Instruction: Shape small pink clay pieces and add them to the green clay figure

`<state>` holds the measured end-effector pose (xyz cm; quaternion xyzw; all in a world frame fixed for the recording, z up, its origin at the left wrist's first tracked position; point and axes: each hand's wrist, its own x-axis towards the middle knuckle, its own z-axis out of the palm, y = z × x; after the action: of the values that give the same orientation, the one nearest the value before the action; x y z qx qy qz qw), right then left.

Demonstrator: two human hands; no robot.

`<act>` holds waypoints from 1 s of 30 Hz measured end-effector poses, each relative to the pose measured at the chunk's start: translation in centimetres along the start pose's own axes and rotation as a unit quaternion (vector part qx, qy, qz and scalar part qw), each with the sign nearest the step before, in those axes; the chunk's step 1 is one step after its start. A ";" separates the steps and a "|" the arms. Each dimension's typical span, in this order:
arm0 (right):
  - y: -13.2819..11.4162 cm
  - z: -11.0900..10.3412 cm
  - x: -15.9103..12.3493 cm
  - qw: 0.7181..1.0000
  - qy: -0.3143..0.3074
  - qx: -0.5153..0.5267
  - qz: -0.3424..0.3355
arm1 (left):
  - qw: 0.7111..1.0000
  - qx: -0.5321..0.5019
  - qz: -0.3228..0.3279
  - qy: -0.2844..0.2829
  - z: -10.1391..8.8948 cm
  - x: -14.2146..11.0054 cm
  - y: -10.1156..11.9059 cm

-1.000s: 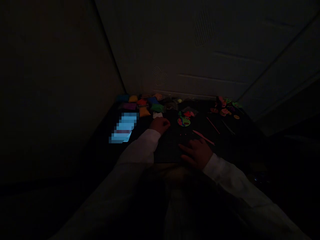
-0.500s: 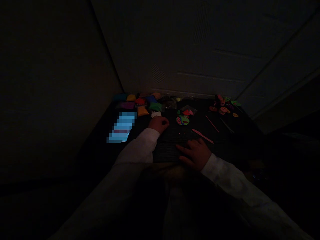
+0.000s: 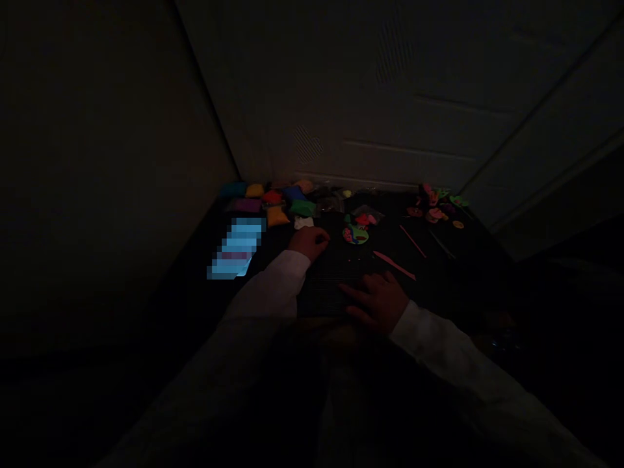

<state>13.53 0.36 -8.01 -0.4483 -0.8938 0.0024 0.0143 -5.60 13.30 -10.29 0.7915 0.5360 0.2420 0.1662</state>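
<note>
The light is very dim. My left hand (image 3: pixel 309 243) rests on the dark tabletop just in front of a white packet (image 3: pixel 303 223). Its fingers are curled in, and whatever they may hold is hidden. Nearer to me, my right hand (image 3: pixel 377 300) lies low on the table with the index finger stretched out to the left and the thumb apart from it. Nothing shows in its grasp. Beyond it are a pink modelling tool (image 3: pixel 394 265) and a few tiny pale bits. Farther back sits a round green piece (image 3: pixel 355 234) with red and blue shapes on it.
A lit phone (image 3: pixel 238 248) lies left of my left arm. Colourful packets, among them an orange one (image 3: pixel 277 216) and a green one (image 3: pixel 303 208), line the back. Small colourful figures (image 3: pixel 435 213) stand back right, near a thin pink stick (image 3: pixel 413 241). A wall closes the far side.
My right hand has shifted very slightly left and toward me, its index finger still stretched out. My left hand keeps its curled pose. The objects on the table stay put.
</note>
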 end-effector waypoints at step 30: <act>1.6 0.6 1.1 0.998 0.063 0.020 0.014 | 1.000 0.010 0.006 0.004 -0.1 -0.1 0.1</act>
<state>14.09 2.22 -8.59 -0.4596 -0.8845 -0.0075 0.0798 -5.58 13.12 -10.20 0.7956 0.5339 0.2408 0.1547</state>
